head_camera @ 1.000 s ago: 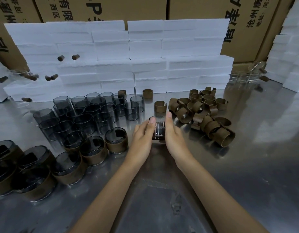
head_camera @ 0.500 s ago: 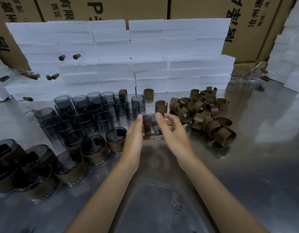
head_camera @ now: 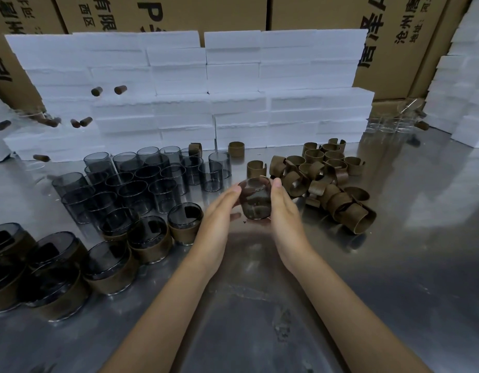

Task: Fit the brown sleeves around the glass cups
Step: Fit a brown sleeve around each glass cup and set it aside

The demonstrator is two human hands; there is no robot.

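**Cup held between 2 hands above the table**

Head view: the left hand (head_camera: 219, 208) and right hand (head_camera: 282, 203) hold 1 tilted cup (head_camera: 255, 199) between them, fingers curved against its sides, above the middle of the steel table (head_camera: 394, 265). A brown sleeve seems to wrap it, though blur hides this. Bare cups (head_camera: 141, 181) cluster toward the far left edge, sleeved cups (head_camera: 109, 265) along the left edge, loose sleeves (head_camera: 329, 184) just right of the hands.
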